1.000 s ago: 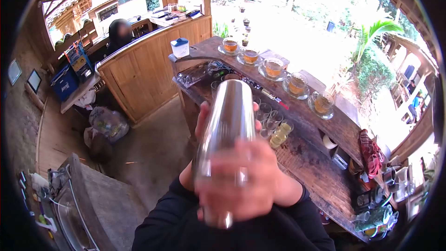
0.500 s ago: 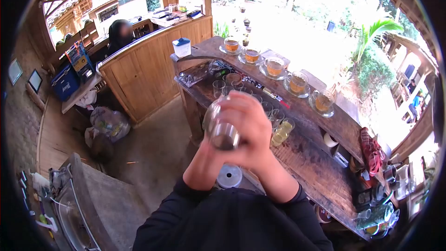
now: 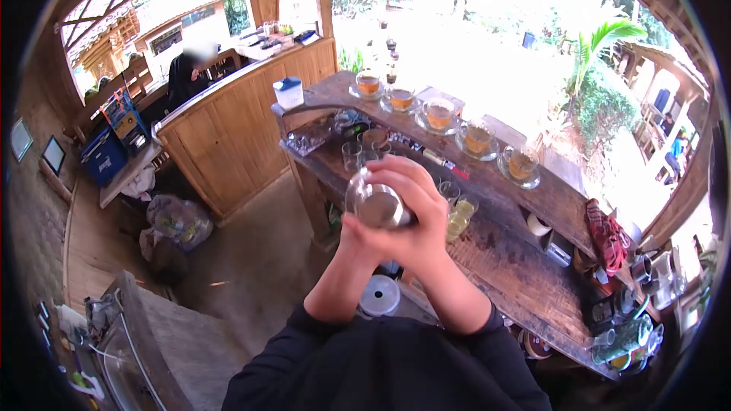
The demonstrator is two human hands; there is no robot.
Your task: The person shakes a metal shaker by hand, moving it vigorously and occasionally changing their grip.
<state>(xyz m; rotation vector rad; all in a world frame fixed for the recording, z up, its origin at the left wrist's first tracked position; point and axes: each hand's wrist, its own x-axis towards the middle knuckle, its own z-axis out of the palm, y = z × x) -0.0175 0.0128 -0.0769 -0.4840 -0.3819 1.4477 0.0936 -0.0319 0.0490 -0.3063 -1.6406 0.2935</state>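
Both hands are raised in front of my chest around a shaker (image 3: 380, 207) with a round metal end and a clear, glass-like part. My right hand (image 3: 417, 217) is closed over its right side and top, fingers wrapped across it. My left hand (image 3: 356, 239) grips it from the left and below, largely hidden behind the shaker and the right hand. The metal end is tilted towards me. Beyond the hands, several clear glasses (image 3: 352, 157) stand on the lower counter. A glass of pale yellow liquid (image 3: 459, 221) is just right of my right hand.
Several glass cups of amber drink (image 3: 439, 116) on saucers line the raised wooden shelf (image 3: 560, 196). A blue-lidded tub (image 3: 288, 93) stands at its left end, a red cloth (image 3: 607, 237) at its right. Another person (image 3: 185, 76) sits behind the wooden partition (image 3: 240, 125). A round stool (image 3: 379, 295) is below.
The shaker has shifted slightly up and right, and its metal end now faces me more directly. Both hands keep hold of it. The camera view has moved a little.
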